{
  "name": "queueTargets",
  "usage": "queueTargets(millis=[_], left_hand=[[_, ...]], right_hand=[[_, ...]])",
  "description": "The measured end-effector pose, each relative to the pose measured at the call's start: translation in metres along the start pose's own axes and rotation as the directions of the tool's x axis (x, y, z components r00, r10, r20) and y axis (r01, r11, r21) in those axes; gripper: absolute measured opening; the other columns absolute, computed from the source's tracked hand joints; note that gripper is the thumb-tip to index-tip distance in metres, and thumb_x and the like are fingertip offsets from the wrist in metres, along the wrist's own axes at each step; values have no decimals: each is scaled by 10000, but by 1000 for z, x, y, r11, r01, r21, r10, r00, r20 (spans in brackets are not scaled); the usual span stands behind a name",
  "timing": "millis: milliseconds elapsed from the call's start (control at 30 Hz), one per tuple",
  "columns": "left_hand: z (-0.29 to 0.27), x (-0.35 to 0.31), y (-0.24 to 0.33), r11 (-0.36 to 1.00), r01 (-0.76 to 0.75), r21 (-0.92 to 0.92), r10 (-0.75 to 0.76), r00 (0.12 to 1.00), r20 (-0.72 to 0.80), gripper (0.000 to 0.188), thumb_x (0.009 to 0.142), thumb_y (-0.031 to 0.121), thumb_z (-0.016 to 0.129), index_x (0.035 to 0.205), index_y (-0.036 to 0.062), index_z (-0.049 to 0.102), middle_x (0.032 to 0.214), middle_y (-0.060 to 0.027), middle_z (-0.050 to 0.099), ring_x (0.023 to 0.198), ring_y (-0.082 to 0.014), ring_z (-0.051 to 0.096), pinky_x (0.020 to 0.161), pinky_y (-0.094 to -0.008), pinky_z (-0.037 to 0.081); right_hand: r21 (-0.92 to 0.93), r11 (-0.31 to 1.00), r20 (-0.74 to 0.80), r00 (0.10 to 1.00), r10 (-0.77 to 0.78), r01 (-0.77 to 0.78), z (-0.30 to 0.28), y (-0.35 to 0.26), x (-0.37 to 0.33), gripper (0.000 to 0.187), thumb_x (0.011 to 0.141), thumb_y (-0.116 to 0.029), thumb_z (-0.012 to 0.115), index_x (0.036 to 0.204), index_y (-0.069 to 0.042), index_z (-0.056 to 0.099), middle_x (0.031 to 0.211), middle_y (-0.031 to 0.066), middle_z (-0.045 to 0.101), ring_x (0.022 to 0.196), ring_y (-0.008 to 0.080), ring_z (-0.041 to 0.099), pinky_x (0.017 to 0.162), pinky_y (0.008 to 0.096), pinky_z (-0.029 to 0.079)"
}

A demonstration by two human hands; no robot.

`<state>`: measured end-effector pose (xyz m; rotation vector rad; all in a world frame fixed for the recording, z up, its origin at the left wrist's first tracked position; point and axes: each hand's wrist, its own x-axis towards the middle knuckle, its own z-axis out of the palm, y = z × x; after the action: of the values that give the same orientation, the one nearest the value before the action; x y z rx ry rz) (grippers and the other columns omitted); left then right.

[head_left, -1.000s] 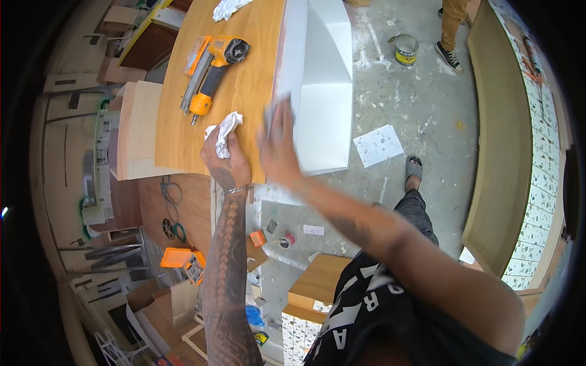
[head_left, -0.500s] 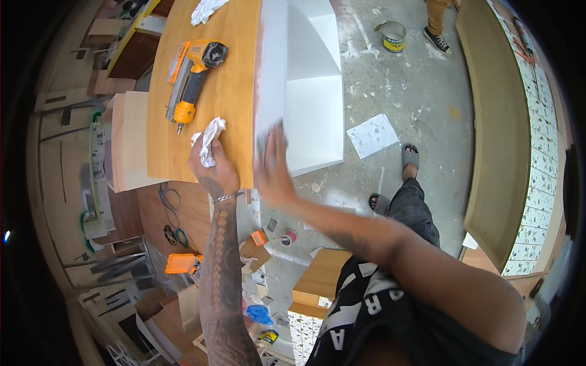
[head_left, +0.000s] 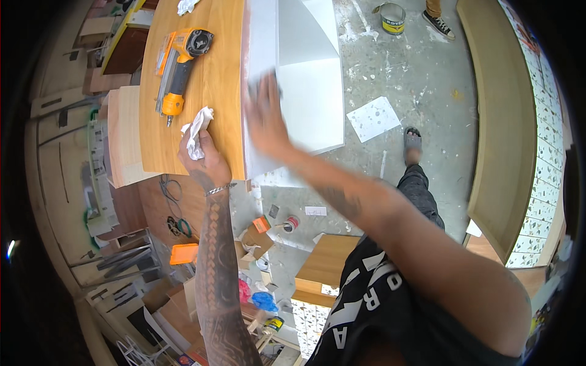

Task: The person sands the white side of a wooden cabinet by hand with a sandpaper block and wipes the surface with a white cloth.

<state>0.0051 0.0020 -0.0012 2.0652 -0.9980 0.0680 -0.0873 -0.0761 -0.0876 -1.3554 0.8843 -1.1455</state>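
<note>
My left hand rests on the orange-brown wooden panel of a cabinet, its fingers closed on a crumpled white rag. My right hand, smeared by motion, lies stretched along the cabinet's pale edge strip. Under its fingers shows part of a dark grey pad, perhaps sandpaper; most of it is covered. To the left of that strip, an orange and black nail gun lies on the panel. White inner compartments open on the strip's right side.
Another white crumpled rag lies at the panel's far end. On the paint-spotted floor are a speckled white sheet and a metal can. Another person's shoe stands far right. A long wooden panel runs along the right.
My right hand has slid farther along the pale strip, away from me. My left hand keeps hold of the rag. The whole view has shifted slightly.
</note>
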Motion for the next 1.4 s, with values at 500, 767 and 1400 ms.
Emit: queueTargets(millis=[500, 767, 1400], left_hand=[[2, 5, 5, 999, -16, 29, 14, 998, 64, 363, 970, 190, 586, 1256, -32, 564, 1224, -192, 525, 1114, -272, 554, 979, -390, 427], [-7, 3, -2, 996, -84, 25, 82, 993, 88, 372, 970, 203, 587, 1260, -29, 562, 1247, -194, 512, 1137, -285, 533, 1006, -406, 405], [9, 2, 12, 999, -54, 10, 53, 995, 87, 333, 969, 179, 583, 1255, 8, 583, 1212, -173, 538, 1127, -275, 527, 989, -395, 408]], right_hand=[[64, 989, -42, 990, 136, -133, -17, 7, 55, 767, 1029, -426, 364, 1499, 120, 100, 1573, 330, 61, 1475, 446, 83, 1218, 450, 123], [3, 999, 104, 994, -46, 46, -3, -28, -105, 797, 989, -338, 459, 1482, 151, 68, 1544, 391, -25, 1452, 529, -6, 1186, 582, 40], [-2, 992, 22, 992, 127, -127, -29, 8, 78, 835, 1016, -480, 358, 1499, 125, 45, 1585, 318, -18, 1488, 428, -24, 1219, 472, 51]])
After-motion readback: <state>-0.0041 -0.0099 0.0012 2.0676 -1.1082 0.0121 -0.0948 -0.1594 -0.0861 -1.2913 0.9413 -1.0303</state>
